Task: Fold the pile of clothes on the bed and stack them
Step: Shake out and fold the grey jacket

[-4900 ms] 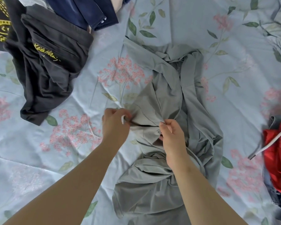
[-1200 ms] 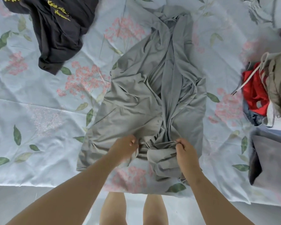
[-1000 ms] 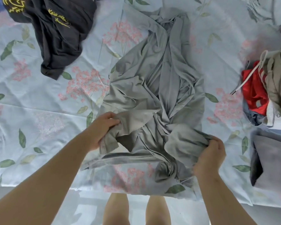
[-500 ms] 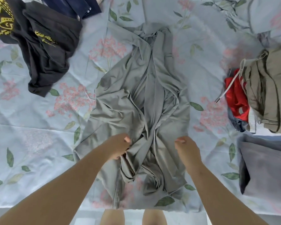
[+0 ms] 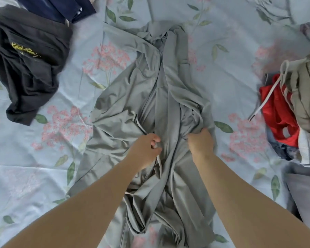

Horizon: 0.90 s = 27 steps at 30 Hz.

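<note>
the grey garment (image 5: 132, 97) lies crumpled in the middle of the bed, running from far to near. it is twisted along its centre and not yet flat. the left hand (image 5: 143, 149) pinches a thin hem edge near the garment's middle, fingers curled round it. the right hand (image 5: 201, 142), just to its right, has its fingers dug into a bunch of the same cloth and closed on it. the two hands are near each other but apart.

the step in hand looks like untangling and spreading this piece, before any fold is made. the next move calls for drawing the gripped edges outward, left and right, so the twist opens and the cloth lies flat on the floral sheet (image 5: 43, 167). the fabric looks thin and slippery, so it may slump back into creases.

at the far left lie a black garment (image 5: 29, 59) and a navy garment (image 5: 61, 8), both unfolded. at the right edge a red garment (image 5: 277, 111) and an olive garment (image 5: 304, 90) are heaped together, with a grey folded piece (image 5: 308, 197) nearer.
</note>
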Motion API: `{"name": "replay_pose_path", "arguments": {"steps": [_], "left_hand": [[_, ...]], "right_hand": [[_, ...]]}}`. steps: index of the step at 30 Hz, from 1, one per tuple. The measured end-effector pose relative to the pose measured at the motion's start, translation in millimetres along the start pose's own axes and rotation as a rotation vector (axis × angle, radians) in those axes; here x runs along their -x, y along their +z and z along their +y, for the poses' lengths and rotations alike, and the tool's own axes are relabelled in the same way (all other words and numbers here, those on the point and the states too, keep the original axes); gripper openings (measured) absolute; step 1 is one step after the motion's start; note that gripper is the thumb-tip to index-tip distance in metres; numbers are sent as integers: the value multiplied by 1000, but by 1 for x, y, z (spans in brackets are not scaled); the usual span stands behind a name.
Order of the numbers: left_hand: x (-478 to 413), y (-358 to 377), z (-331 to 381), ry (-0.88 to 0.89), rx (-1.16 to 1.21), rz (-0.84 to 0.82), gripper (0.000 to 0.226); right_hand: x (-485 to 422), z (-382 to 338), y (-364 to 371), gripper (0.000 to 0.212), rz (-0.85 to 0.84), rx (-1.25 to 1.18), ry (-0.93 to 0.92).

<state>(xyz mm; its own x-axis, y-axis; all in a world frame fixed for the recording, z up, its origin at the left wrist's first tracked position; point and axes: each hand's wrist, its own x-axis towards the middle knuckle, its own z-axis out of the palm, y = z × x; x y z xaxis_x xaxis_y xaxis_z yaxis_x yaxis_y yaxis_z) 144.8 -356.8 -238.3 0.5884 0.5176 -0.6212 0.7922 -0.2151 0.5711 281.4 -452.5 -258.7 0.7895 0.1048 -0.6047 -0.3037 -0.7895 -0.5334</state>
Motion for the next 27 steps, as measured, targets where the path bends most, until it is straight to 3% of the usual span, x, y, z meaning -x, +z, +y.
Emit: {"name": "replay_pose_path", "arguments": {"steps": [3,4,6,8,9,11,13,14,15,16,17,19,20,21,23,25,27], "left_hand": [[-19,-24,9,-34,39,-65,10],[-26,-31,14,-64,116,-44,10],[-38,-40,29,-149,407,-1,10],[-46,-46,52,-273,715,-1,15],[-49,-50,63,-328,821,-18,22],[-55,-59,76,-372,989,-85,43],[-60,-71,81,-347,955,-112,52],[-62,-78,79,-334,880,-108,47],[-66,-83,77,-320,818,-98,39],[-71,-87,72,-306,785,-81,30],[-75,-90,68,-305,769,-42,27],[-83,-94,59,-339,736,76,24],[-86,-94,54,-356,714,128,24],[-88,-94,50,-365,699,152,24],[-94,-91,44,-352,702,154,29],[-101,-86,44,-296,719,157,32],[-107,-82,49,-252,715,164,32]], "right_hand": [[-10,-12,-43,6,203,-486,21],[-11,-17,-62,7,318,-637,13],[-6,-30,-94,18,506,-750,-77],[10,-45,-106,22,424,-711,-202],[22,-52,-104,23,249,-686,-254],[53,-64,-95,17,-337,-580,-309],[81,-71,-83,4,-1006,-119,-379],[84,-66,-75,8,-1201,30,-354],[81,-60,-66,11,-1251,64,-312],[73,-56,-59,11,-1156,14,-278],[63,-56,-54,12,-938,-73,-223],[31,-51,-45,13,-319,-110,-134],[17,-49,-41,20,-145,-71,-124],[4,-43,-37,32,-90,-11,-124],[-14,-38,-27,44,-171,82,-132],[-25,-39,-15,13,-220,147,-224],[-32,-44,-13,15,-187,86,-235]]}}
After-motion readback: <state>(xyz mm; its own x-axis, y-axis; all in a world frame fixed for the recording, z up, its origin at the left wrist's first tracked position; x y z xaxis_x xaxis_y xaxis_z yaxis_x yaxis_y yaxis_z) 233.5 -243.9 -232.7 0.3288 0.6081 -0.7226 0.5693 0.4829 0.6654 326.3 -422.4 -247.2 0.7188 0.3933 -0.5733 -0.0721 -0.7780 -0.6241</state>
